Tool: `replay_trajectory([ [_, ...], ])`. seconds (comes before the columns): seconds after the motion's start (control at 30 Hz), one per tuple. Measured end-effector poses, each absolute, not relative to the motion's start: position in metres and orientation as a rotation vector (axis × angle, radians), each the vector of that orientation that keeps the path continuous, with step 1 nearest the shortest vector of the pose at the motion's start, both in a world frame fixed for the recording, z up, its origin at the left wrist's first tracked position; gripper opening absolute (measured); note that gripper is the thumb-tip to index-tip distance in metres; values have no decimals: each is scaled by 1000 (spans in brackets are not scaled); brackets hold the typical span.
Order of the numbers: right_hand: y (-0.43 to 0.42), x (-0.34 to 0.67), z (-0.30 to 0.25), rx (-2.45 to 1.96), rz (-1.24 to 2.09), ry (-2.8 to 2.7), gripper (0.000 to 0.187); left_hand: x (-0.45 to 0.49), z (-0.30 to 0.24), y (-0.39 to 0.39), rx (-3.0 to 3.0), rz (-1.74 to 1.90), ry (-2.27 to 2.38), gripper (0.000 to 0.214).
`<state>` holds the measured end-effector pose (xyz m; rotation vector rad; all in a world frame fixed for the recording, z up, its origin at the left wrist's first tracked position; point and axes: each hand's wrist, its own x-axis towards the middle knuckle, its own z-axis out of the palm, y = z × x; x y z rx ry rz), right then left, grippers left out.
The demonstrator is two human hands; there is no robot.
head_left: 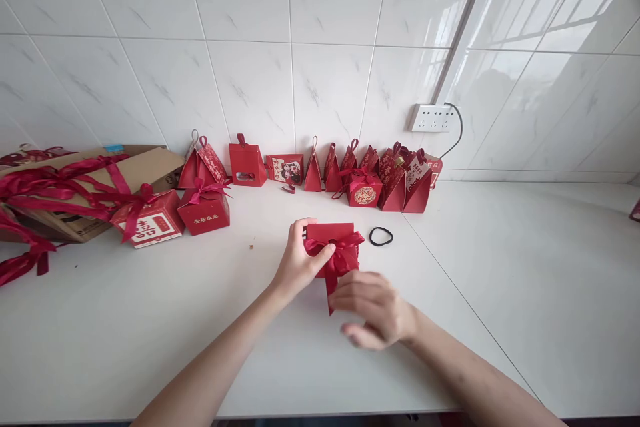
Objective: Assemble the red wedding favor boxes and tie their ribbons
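Note:
A small red gift box stands on the white table, with a crimson satin ribbon tied in a bow across its front. My left hand grips the box from its left side, thumb pressed over the middle of the bow and the other fingers mostly hidden behind. One ribbon tail hangs down the front. Just below and to the right of the box is my right hand, blurred by motion. Its thumb is apart from its bent fingers, and the fingertips are beside the hanging tail; I see nothing held between them.
A black hair tie lies right of the box. Several red gift boxes line the tiled wall, two ribboned ones at left. Beyond is an open cardboard box draped with ribbons. A power strip is on the wall.

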<state>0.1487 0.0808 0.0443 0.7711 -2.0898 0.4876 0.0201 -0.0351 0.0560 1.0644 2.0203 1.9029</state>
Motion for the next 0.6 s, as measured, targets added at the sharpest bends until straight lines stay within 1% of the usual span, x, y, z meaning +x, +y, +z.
replay_trajectory([
  [0.13,108,155,65,82,876,-2363,57,21,57,-36,1054,1865,1979,44],
  [0.17,113,156,69,-73,1025,-2476,59,21,57,-36,1048,1858,1978,44],
  [0.23,118,154,73,-248,1348,-2695,58,21,57,-36,1033,1850,1985,44],
  [0.3,117,152,71,-280,1593,-2822,54,21,58,-37,1028,1851,1980,45],
  [0.37,114,149,67,-239,1739,-2827,52,20,59,-38,1027,1851,1963,46],
  [0.5,112,147,63,-136,1889,-2741,44,19,61,-39,1012,1830,1939,49],
  [0.6,114,147,65,-96,1945,-2784,35,18,62,-39,1020,1821,1891,49],
])
